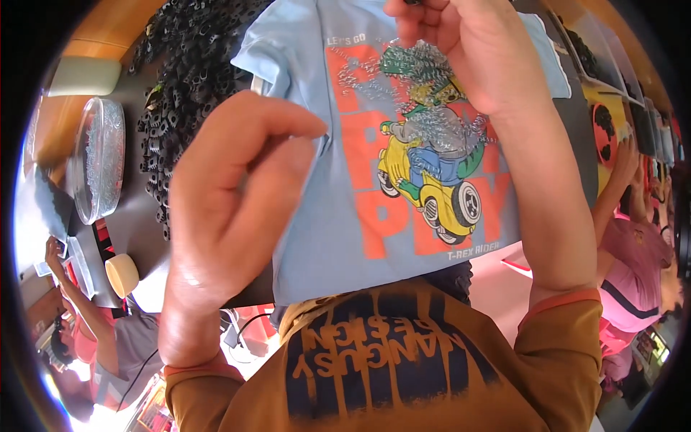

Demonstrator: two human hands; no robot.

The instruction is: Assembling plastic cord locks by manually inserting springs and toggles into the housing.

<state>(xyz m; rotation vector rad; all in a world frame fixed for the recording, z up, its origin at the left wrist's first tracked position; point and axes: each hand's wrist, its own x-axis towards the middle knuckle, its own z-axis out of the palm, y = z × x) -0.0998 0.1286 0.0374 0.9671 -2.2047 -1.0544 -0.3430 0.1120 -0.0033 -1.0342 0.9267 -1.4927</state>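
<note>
A light blue T-shirt (317, 252) with a printed cartoon lies spread in front of me. Many tiny silver coil springs (443, 129) are scattered over its print. My left hand (227, 191), slightly blurred, hovers above the shirt's left side with thumb and forefinger brought together; anything between the tips is hidden. At the top edge my right hand (479, 50) is partly cut off, its fingers closed around a small black plastic piece (412, 2) that barely shows. Left of the shirt is a large heap of black toothed plastic pieces (183, 86), resembling small claw-clip parts.
On the dark table (147, 245) at left stand a clear round tub (79, 173) holding springs, a pale box (85, 75) and a cream round container (122, 275). A red bowl (597, 119) holds black pieces at right. People sit at left (90, 317) and right (633, 277).
</note>
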